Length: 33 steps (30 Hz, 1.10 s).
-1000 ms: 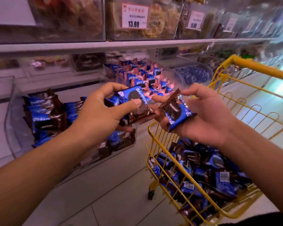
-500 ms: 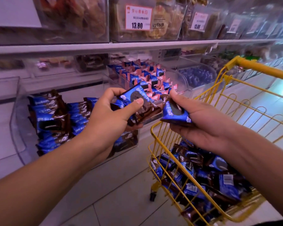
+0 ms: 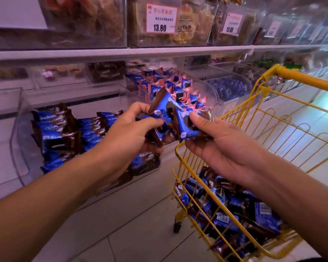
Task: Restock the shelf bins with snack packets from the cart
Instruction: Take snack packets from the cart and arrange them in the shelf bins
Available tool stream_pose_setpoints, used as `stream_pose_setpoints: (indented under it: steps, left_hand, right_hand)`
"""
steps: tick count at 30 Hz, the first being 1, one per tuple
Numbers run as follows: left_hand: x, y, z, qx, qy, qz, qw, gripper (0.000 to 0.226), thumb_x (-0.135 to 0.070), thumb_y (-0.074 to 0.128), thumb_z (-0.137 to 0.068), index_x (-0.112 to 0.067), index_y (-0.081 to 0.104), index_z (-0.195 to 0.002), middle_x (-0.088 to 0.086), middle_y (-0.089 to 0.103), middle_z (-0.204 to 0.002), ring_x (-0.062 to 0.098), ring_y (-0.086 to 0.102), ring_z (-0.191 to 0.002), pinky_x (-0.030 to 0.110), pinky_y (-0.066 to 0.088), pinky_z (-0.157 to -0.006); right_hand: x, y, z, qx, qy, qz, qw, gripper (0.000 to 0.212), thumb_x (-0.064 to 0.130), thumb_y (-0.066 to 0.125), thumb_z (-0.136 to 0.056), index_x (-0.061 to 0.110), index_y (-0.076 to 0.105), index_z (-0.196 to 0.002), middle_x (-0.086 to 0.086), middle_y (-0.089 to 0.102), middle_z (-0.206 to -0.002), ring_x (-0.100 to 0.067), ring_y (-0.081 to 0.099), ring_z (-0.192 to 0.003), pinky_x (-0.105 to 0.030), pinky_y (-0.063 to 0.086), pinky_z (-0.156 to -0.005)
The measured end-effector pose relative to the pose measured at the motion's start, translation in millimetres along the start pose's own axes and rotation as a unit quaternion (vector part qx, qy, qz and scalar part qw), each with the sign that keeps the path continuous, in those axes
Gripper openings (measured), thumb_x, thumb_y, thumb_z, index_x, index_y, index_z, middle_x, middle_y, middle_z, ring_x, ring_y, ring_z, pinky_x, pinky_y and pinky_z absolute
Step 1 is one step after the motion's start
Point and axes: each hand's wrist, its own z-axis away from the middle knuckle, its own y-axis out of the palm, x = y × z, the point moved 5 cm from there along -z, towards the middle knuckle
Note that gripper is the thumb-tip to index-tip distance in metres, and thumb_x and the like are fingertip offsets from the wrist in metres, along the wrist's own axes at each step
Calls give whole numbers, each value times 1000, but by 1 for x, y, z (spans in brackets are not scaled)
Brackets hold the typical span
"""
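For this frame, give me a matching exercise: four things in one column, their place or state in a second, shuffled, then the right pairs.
Things:
1. left hand
2. right hand
3. yellow cart
4. price tag reading 13.80

Places or states:
A. on a bin on the upper shelf
B. holds several blue packets
C. holds one blue packet, above the cart's corner
D. stands on the floor, holding many blue packets

Pairs: 1-B, 2-C, 3-D, 4-A
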Motion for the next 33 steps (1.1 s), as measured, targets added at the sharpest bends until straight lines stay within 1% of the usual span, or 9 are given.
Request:
stream_pose_setpoints:
  steps: [4,10,14,17,19,24,28,30,33]
  left_hand:
    - [-7,-5,-1,40,-19,-44,998,43,6,63,-85,-21,48,-116,12,76,-83,30,72,-63,30,51,-42]
    - [-13,-6,4,84,-37,-6,996,32,5,59,-87,-10,64,-114,20,74,-97,23,70,-68,21,48,-45]
    - [-12,-6,5,124,-79,80,986,45,-12,52,-78,-8,64,-121,23,68,-114,27,69,-78,27,55,-55]
    - [-11,1,8,174,-84,54,980,57,-32,69,-67,-9,64,-119,19,69,-107,28,68,-81,31,55,-57]
    - [-6,4,8,163,-70,-19,984,63,-37,88,-58,-16,66,-113,12,74,-102,24,72,-79,27,55,-55]
    - [1,6,4,105,1,9,994,54,-19,75,-68,-25,54,-117,3,77,-90,19,74,-76,25,56,-55]
    - [3,5,-3,52,65,23,996,44,-1,64,-82,-35,53,-106,6,71,-99,25,74,-74,29,56,-54]
    - [5,8,-5,28,57,35,997,34,-7,56,-78,-35,55,-98,9,69,-100,23,72,-68,32,53,-47]
    - [3,16,-8,2,38,95,995,27,-21,50,-64,-27,52,-91,5,67,-84,13,65,-51,26,47,-36]
  right_hand:
    - [7,-6,-1,43,11,22,999,33,18,70,-80,3,64,-109,-20,73,-105,-27,73,-91,-37,60,-73]
    - [27,-21,-4,75,-4,101,992,24,16,69,-81,7,73,-104,-24,70,-114,-28,72,-96,-43,60,-85]
    - [33,-29,-3,85,6,157,984,48,24,83,-72,3,68,-114,-29,65,-121,-34,67,-101,-49,58,-87]
    - [29,-30,-1,90,19,188,978,73,26,93,-60,-2,63,-120,-30,62,-127,-39,61,-109,-53,51,-95]
    - [26,-25,0,94,11,201,975,64,21,88,-65,-1,63,-121,-28,62,-128,-36,61,-111,-52,50,-97]
    - [19,-11,1,41,-75,205,975,33,24,76,-73,19,73,-106,-12,73,-113,-25,64,-101,-57,41,-105]
    - [4,8,3,32,-120,181,976,43,30,62,-84,15,59,-124,-8,71,-117,-19,67,-102,-46,50,-97]
    - [-3,19,5,32,-139,184,972,46,34,59,-86,12,55,-126,-15,68,-117,-22,65,-104,-48,51,-98]
    - [-10,31,6,30,-159,215,963,51,42,57,-86,15,52,-129,-14,66,-118,-20,65,-111,-41,51,-102]
